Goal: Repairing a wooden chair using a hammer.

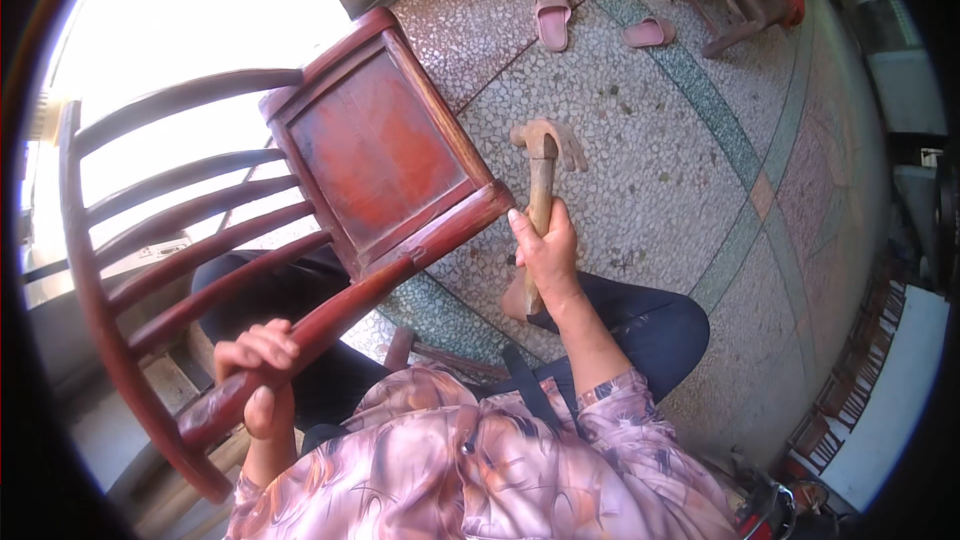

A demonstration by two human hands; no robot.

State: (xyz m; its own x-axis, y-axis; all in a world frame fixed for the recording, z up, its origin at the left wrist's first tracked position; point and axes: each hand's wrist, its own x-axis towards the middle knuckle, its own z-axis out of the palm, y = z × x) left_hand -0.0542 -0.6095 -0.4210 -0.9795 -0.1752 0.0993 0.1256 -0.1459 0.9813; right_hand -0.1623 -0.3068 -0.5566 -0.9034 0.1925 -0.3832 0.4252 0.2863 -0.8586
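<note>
A reddish-brown wooden chair (380,140) lies tilted across my left side, its slatted back toward the left and its framed seat panel facing up. My left hand (262,370) is wrapped round a thick post of the chair's back. In my right hand (548,252) is a claw hammer (541,175), gripped partway along its wooden handle. The hammer's head points away from me, just right of the seat's corner. My right thumb is close to that corner; whether it touches cannot be made out. The chair's legs are mostly hidden.
Two pink slippers, one upright on view (552,18) and one farther right (650,33), lie on the speckled stone floor (640,180). A wooden stool (730,0) stands at the far right. Bright light fills the upper left. My bent knee (650,330) is below the hammer.
</note>
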